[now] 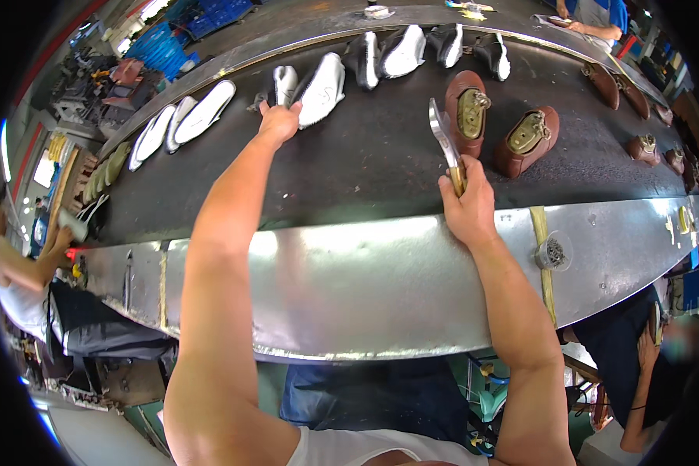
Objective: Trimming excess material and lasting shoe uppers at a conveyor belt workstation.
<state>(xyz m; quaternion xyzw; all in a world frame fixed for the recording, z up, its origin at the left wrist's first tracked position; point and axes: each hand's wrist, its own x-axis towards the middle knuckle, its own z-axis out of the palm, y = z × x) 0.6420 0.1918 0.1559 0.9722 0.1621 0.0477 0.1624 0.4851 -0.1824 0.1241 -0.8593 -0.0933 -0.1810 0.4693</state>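
Left hand (278, 124) closed on black-and-white shoe (284, 84) at 11 o'clock, right hand (467, 208) fisted round upright metal tool (446, 144); blade just beside brown shoe (466, 111), likely to scuff leather if swung.

On a black conveyor belt (380, 155) edged in bare silver metal (380, 272), black-and-white shoes (318, 89) line up beside reddish-brown shoes (464, 109) fitted with dull brass-coloured inserts; a tool with a silver blade and yellowish-tan handle (447, 151) sits in the right hand (467, 206), while blue crates (159, 46) colour the background and a co-worker (23, 303) wears white
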